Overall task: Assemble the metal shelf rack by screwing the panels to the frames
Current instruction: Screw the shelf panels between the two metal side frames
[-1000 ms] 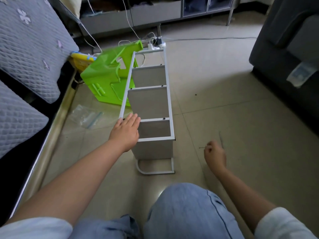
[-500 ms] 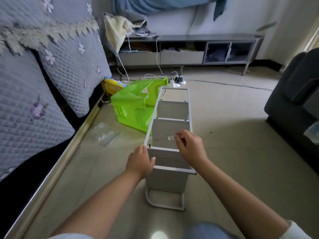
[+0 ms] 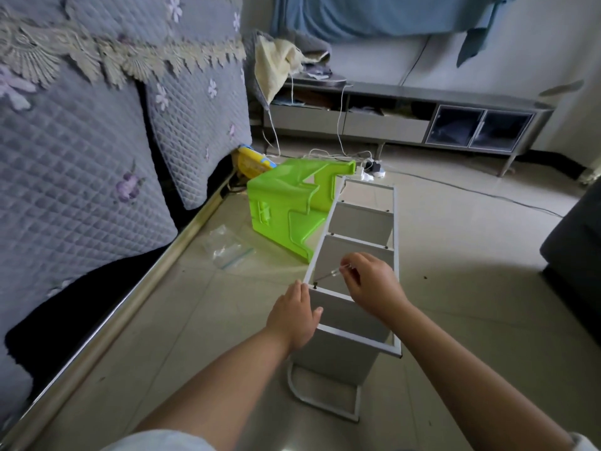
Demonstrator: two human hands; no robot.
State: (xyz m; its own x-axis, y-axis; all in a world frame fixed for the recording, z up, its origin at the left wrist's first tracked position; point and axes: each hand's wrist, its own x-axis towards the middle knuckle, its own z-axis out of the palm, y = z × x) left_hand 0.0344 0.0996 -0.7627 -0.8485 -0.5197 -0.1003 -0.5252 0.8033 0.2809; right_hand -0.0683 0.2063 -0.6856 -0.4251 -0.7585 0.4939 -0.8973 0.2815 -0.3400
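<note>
The metal shelf rack (image 3: 357,265) is lying on its side on the tiled floor (image 3: 471,271), its white frame rails facing up and its grey panels standing on edge between them, the near end just ahead of the person's knees. A second ago the right hand (image 3: 370,284) was down on the floor off to the rack's right, picking at something small; now it is reaching over the rack and pinching the clear handle of a thin screwdriver (image 3: 328,275) between thumb and curled fingertips, with the shaft slanting down and left so that its tip is meeting a dark screw (image 3: 314,284) at the left rail, where a panel joins the frame. The left hand (image 3: 294,315) is gripping that same rail just beside the screw, fingers wrapped over the outer edge and thumb lying along the top, having shifted from resting flat on it. This probably means the search for the tool is over and the driving of this screw is beginning; other screw heads are already showing along the far rail, so much of the fastening appears done. Beside the rack's far end a green plastic stool (image 3: 286,206) is lying tipped over, and a clear zip bag (image 3: 227,249) is sitting on the floor near the quilted sofa (image 3: 81,157).
</note>
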